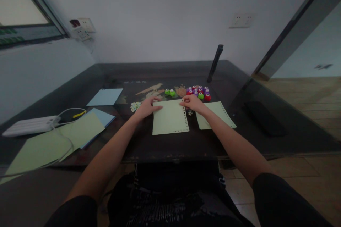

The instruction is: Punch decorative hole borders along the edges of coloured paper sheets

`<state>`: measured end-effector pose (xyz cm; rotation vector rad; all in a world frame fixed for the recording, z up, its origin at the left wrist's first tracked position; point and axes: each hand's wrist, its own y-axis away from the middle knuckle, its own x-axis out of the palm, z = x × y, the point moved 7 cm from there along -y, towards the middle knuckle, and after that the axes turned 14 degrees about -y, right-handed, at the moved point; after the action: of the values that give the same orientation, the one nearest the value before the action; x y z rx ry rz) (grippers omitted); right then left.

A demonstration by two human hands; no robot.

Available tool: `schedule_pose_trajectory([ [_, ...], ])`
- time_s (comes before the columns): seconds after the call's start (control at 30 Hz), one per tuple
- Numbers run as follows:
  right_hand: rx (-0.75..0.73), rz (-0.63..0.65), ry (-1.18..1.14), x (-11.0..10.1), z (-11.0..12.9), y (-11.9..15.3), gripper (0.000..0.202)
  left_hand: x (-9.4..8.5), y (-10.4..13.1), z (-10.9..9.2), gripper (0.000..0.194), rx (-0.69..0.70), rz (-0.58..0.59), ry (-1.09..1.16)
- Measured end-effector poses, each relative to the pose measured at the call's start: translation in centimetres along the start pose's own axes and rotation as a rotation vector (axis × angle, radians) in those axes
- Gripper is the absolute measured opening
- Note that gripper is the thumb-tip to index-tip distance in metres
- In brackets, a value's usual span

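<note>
A pale yellow-green sheet of paper (169,120) lies in front of me, with small punched holes along its right edge and part of its bottom edge. My left hand (149,107) is at its top left corner, thumb over the paper. At the top right corner, my right hand (193,103) pinches the edge between thumb and fingers. Small paper bits (135,106) are heaped beside my left hand. Beyond the sheet stand green craft punches (169,93). Several red, purple and green craft punches (198,92) cluster past my right hand.
Partly under my right forearm lies another punched sheet (217,113). A blue sheet (106,97), more yellow-green paper (64,136) and a white power strip (32,126) with its cable occupy the left side. On the right are a black flat object (263,118) and an upright black stick (215,63).
</note>
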<state>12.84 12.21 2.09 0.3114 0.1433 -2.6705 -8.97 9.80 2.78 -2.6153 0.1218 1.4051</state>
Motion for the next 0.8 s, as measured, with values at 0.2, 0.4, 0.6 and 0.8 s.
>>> schedule_pose_trajectory([
  [0.2, -0.021, -0.146, -0.127, -1.8, 0.5, 0.0, 0.021, 0.5, 0.2, 0.3, 0.033, -0.074, 0.090, 0.429],
  [0.4, -0.012, -0.309, -0.256, -3.9, 0.6, 0.2, 0.017, 1.7, 0.6, -0.5, 0.029, -0.046, 0.236, 0.400],
  [0.6, -0.029, -0.325, -0.338, -4.5, 0.4, 0.1, 0.022, 1.7, 0.3, -0.4, 0.030, -0.012, 0.189, 0.378],
  [0.8, 0.022, -0.087, -0.168, -2.2, 1.1, 0.5, 0.027, 0.4, 0.0, -0.1, 0.031, -0.028, -0.015, 0.275],
])
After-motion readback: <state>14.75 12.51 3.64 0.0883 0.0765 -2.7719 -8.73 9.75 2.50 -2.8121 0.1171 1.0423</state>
